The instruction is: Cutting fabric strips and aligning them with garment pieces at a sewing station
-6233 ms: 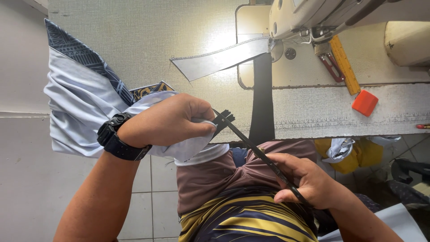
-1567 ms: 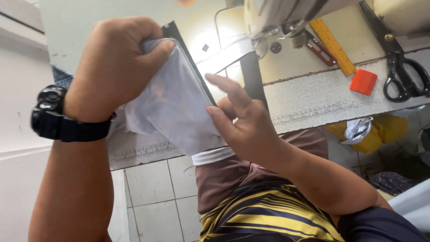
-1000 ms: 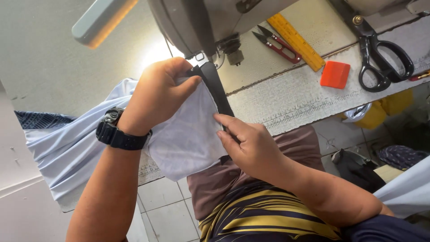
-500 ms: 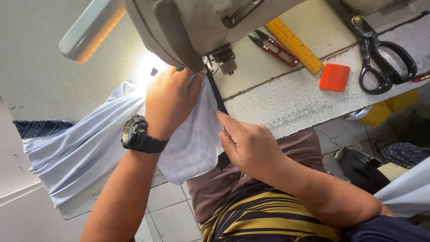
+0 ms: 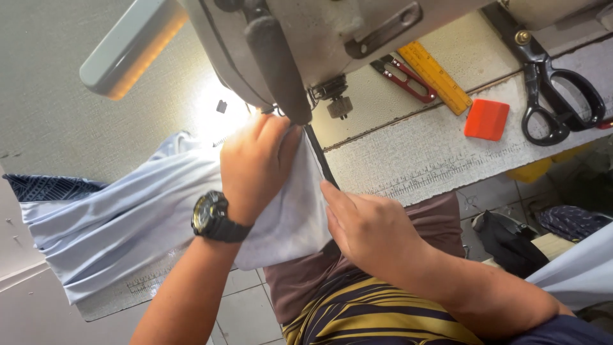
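At the far left a dark patterned cloth (image 5: 48,187) is seen under the edge of a pale blue fabric (image 5: 121,220), which is spread across the table (image 5: 57,115) and hangs over its front edge. The fabric is judged to be light, thin and limp: it drapes in soft folds, so it would slide and bunch easily unless pressed flat against the table.

Further right, the left hand (image 5: 255,166), with a black wristwatch (image 5: 214,217) on its wrist, is laid on the fabric with fingers curled, and the cloth is pinched and held down just in front of the sewing machine (image 5: 300,45), close to the needle area. A black strip (image 5: 319,163), narrow and seemingly a little stiffer than the cloth, is seen running along the fabric's right edge from under the machine toward the lap. The right hand (image 5: 370,227) is placed against that edge, its fingers pressing strip and fabric together; whether anything is fully enclosed cannot be told. The best hold is judged to be along this edge, near the needle, with both layers kept taut and aligned.

To the right lie red snips (image 5: 402,76), a yellow ruler (image 5: 434,76), an orange block (image 5: 486,119) and black scissors (image 5: 555,89).
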